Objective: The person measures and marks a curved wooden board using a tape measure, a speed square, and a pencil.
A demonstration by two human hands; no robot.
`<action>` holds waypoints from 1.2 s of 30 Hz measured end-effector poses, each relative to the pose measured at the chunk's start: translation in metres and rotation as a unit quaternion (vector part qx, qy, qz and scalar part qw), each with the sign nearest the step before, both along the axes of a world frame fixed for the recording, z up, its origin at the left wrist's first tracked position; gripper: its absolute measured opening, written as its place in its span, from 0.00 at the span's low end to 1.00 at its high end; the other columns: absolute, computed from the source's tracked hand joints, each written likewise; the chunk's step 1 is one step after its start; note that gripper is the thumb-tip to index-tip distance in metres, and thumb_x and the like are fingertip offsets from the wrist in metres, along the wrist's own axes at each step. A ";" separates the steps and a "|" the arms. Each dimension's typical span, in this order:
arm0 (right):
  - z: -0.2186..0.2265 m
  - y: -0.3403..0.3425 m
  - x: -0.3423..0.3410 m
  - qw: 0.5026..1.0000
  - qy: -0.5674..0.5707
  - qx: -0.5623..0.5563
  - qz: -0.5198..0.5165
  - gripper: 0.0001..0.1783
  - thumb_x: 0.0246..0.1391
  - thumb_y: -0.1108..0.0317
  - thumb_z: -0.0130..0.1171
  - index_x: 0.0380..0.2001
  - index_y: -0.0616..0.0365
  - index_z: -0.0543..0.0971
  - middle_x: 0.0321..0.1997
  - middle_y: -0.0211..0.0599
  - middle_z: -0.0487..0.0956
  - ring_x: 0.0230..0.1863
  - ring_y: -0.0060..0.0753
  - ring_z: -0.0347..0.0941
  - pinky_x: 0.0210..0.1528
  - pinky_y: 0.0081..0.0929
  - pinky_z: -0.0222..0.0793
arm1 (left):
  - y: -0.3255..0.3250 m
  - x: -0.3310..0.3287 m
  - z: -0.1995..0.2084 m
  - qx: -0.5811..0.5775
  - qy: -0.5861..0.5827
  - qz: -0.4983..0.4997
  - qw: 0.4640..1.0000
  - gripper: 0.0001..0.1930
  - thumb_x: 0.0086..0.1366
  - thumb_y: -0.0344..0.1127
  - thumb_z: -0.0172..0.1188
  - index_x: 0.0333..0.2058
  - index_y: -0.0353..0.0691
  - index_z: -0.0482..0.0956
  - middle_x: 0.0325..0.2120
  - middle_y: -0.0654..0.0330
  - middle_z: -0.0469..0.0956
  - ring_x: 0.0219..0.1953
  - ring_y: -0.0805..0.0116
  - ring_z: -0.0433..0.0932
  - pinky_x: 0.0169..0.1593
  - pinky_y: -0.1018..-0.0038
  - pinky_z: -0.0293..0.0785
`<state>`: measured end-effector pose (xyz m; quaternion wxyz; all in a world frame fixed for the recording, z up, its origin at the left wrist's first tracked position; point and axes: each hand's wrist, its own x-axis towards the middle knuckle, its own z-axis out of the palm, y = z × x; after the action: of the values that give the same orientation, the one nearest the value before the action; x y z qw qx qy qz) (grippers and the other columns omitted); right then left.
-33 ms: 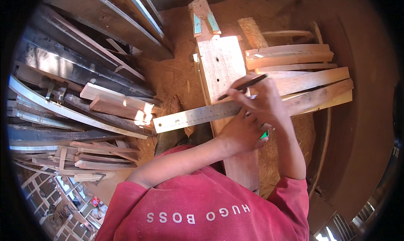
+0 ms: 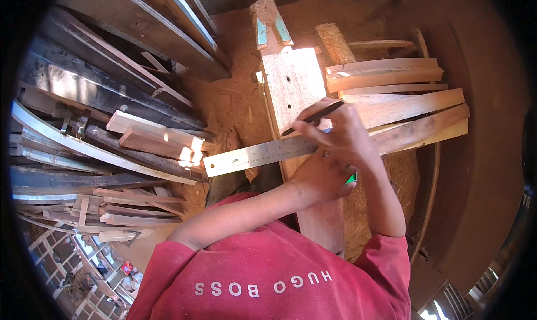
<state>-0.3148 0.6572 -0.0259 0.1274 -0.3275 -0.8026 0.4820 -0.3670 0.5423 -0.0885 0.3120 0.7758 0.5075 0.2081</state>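
Observation:
A try square with a steel ruled blade (image 2: pixel 257 156) lies across a long wooden board (image 2: pixel 296 96), its free end jutting out past the board's left edge. My left hand (image 2: pixel 327 174) is closed around its handle at the board's right side; only a green bit shows below the fingers. Above it, my right hand (image 2: pixel 335 124) pinches a dark pencil (image 2: pixel 319 117). The pencil slants down to the left, its tip at the blade's upper edge near the board's left side. Two dark holes mark the board farther up.
Several cut planks (image 2: pixel 403 104) lie to the right of the board. Stacked timber pieces (image 2: pixel 156 141) and long dark beams fill the left. A block with green patches (image 2: pixel 271 20) stands at the board's far end. Sawdust (image 2: pixel 240 104) covers the ground.
My right hand has shifted slightly left, bringing the pencil tip along the blade toward the board's left edge. The left hand and the try square look unmoved.

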 end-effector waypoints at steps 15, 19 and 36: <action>-0.008 0.001 -0.004 1.000 -0.006 -0.023 0.020 0.07 0.58 0.67 0.69 0.35 0.60 0.88 0.34 0.42 0.88 0.33 0.33 0.83 0.39 0.36 0.79 | 0.001 0.000 -0.005 -0.009 0.002 -0.012 1.000 0.24 0.63 0.51 0.62 0.54 0.46 0.80 0.50 0.56 0.80 0.62 0.57 0.73 0.65 0.43 0.63; -0.006 0.007 0.009 0.999 -0.018 -0.009 0.033 0.09 0.58 0.66 0.69 0.36 0.61 0.87 0.33 0.44 0.88 0.31 0.32 0.83 0.39 0.36 0.79 | -0.005 0.001 -0.008 0.073 -0.019 0.028 0.997 0.25 0.63 0.51 0.62 0.55 0.45 0.80 0.53 0.54 0.79 0.63 0.55 0.72 0.67 0.42 0.62; -0.073 -0.020 0.165 0.865 0.048 -0.460 -0.196 0.30 0.57 0.78 0.49 0.65 0.62 0.74 0.49 0.25 0.82 0.43 0.14 0.76 0.41 0.17 0.73 | 0.003 -0.003 0.009 0.114 0.055 0.025 0.992 0.30 0.63 0.54 0.64 0.55 0.36 0.80 0.60 0.51 0.75 0.73 0.54 0.63 0.76 0.45 0.49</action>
<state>-0.1494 0.6370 -0.0993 0.0925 -0.4758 -0.4023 0.7767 -0.3696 0.5450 -0.0796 0.1879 0.8036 0.5161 0.2294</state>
